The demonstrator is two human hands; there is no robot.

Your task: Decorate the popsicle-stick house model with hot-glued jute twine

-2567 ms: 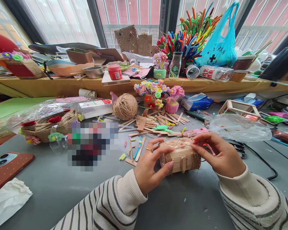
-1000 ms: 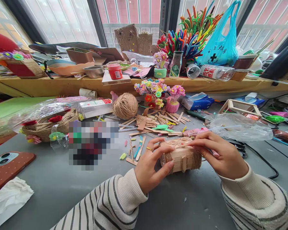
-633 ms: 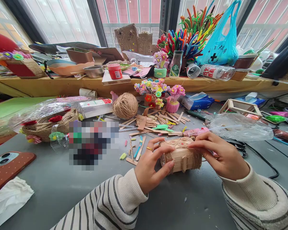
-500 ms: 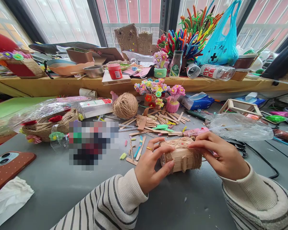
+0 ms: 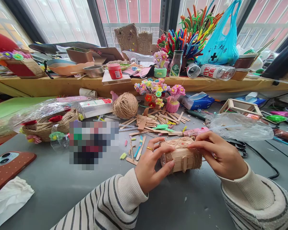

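Note:
A small chest made of craft sticks and wrapped in twine (image 5: 181, 156) stands on the grey table (image 5: 62, 188). My left hand (image 5: 150, 166) grips its left end, thumb on the front and fingers on top. My right hand (image 5: 220, 155) holds the right end, its fingertips pressing on the twine-covered lid. Loose craft sticks (image 5: 158, 123) lie just behind the chest. Both sleeves are striped.
A ball of twine (image 5: 124, 106), a twine basket (image 5: 48, 126) and pipe-cleaner flower pots (image 5: 158, 94) stand behind. A phone (image 5: 7, 166) and tissue (image 5: 9, 199) lie at left. A clear plastic bag (image 5: 237, 127), scissors and a black cable sit at right. A cluttered shelf runs along the window.
My right hand's fingertips have slid a little left along the chest's lid. The left hand and the chest stay where they were.

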